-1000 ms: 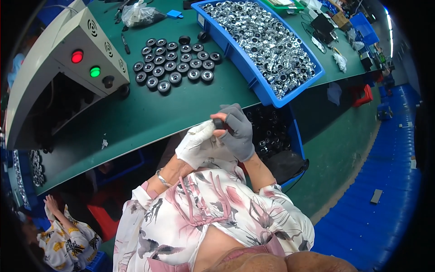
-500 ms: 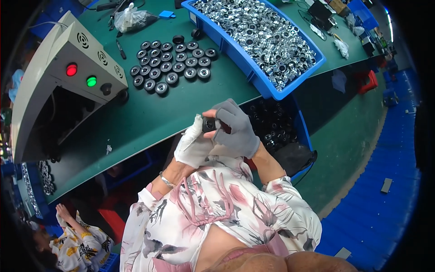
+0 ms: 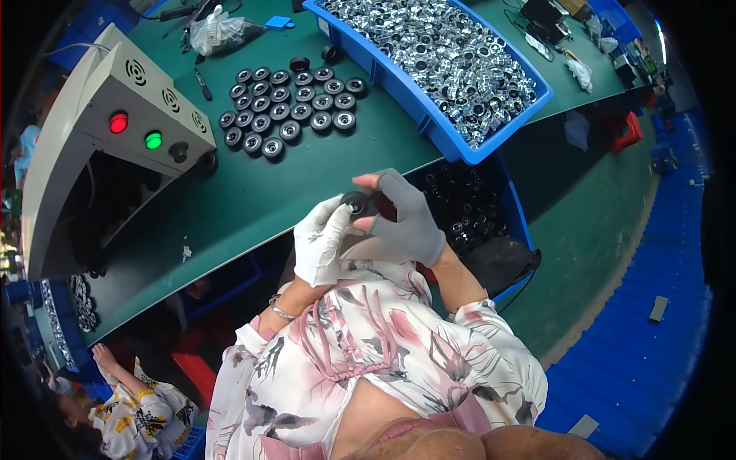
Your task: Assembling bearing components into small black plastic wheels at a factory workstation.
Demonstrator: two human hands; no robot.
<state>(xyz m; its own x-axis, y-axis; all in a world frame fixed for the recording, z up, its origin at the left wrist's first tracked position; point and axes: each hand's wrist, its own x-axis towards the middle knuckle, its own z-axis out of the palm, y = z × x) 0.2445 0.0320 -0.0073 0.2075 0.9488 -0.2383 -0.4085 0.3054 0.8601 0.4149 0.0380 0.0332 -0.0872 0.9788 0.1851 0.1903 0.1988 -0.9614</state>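
My right hand (image 3: 408, 218), in a grey fingerless glove, holds a small black wheel (image 3: 357, 203) near the front edge of the green table (image 3: 245, 192). My left hand (image 3: 320, 238), in a white glove, touches the same wheel from the left with its fingertips. Both hands meet just above my lap. Several matching black wheels (image 3: 287, 111) stand in rows further back on the table.
A blue bin of shiny metal rings (image 3: 445, 61) sits at the back right. A lower blue bin of black wheels (image 3: 468, 207) is beside my right hand. A grey machine (image 3: 115, 153) with a red and a green light stands at the left. Another person (image 3: 130, 406) sits lower left.
Both hands stay together on the wheel and have drifted slightly lower and right in the picture as the head shifted. The left fingertips now press on the wheel's face.
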